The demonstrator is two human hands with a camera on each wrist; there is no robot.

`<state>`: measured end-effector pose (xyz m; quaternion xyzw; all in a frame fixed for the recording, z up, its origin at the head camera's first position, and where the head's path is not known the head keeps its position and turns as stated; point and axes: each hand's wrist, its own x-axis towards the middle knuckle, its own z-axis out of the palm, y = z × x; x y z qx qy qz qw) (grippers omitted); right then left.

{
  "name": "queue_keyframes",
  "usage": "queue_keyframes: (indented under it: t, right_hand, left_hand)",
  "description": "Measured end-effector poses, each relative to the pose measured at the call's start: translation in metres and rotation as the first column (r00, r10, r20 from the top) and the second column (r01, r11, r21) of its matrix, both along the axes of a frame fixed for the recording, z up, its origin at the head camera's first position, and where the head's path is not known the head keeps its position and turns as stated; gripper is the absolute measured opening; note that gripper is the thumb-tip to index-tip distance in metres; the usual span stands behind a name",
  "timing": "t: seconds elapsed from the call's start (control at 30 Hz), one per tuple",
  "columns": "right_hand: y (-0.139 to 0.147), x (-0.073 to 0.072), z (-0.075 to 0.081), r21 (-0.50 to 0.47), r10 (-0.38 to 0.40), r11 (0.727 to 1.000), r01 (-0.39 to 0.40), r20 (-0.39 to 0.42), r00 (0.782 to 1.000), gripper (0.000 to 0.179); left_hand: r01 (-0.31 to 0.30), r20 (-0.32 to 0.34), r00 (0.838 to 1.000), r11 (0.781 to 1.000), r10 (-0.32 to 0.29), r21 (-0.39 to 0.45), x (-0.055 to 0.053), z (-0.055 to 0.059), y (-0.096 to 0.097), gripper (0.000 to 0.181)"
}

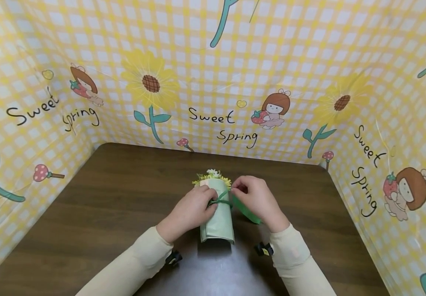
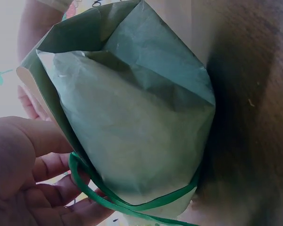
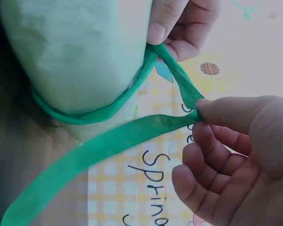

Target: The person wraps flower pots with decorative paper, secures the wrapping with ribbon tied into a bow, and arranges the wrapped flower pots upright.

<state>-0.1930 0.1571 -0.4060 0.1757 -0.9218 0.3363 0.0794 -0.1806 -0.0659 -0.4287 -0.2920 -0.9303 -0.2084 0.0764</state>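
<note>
A small bouquet wrapped in pale green paper (image 1: 218, 224) lies on the table, its white and yellow flowers (image 1: 213, 172) at the far end. Green ribbon (image 3: 104, 143) runs round the wrap. My left hand (image 1: 190, 207) is at the wrap's left side, pinching the ribbon where it crosses on the paper. To the right of the bouquet, my right hand (image 1: 259, 197) pinches the ribbon between thumb and index finger, drawing a stretch of it out from the wrap. Past those fingertips a flat ribbon tail hangs loose. In the left wrist view, the wrap's folded paper end (image 2: 132, 108) gapes toward the camera.
The dark brown wooden table (image 1: 124, 176) carries the bouquet. A yellow checked cloth (image 1: 205, 74) with flowers and "Sweet Spring" lettering stands as walls at its back and sides. Black wrist devices (image 1: 263, 248) sit under both cream sleeves.
</note>
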Motion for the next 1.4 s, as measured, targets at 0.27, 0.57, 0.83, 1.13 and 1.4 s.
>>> queue_keyframes:
  t: [0.27, 0.57, 0.83, 1.13, 1.4]
  right_hand:
    - [-0.019, -0.005, -0.005, -0.082, -0.087, 0.993, 0.086, -0.006, 0.996, 0.008]
    - [-0.026, -0.004, -0.025, -0.116, -0.006, 0.993, 0.015, 0.077, 0.997, 0.011]
    - [-0.025, 0.0, -0.024, -0.108, 0.097, 0.991, -0.082, 0.142, 0.985, 0.006]
    - [-0.029, 0.004, -0.026, -0.029, 0.17, 0.985, -0.168, 0.106, 0.98, 0.006]
    - [-0.029, 0.002, -0.031, -0.056, 0.156, 0.987, -0.15, 0.123, 0.98, 0.02]
  left_hand:
    - [-0.001, 0.016, 1.0, 1.0, 0.0, 0.024, -0.002, 0.001, 0.0, 0.005]
    - [-0.028, 0.017, 0.999, 1.0, 0.028, 0.014, -0.002, 0.001, 0.002, 0.003]
    - [-0.02, 0.002, 1.0, 0.999, 0.02, 0.029, -0.002, 0.002, 0.001, 0.004]
    - [-0.046, 0.043, 0.998, 0.997, 0.043, 0.06, -0.002, 0.0, 0.001, 0.003]
    - [-0.073, 0.035, 0.997, 0.991, 0.07, 0.111, -0.004, -0.001, 0.0, 0.004]
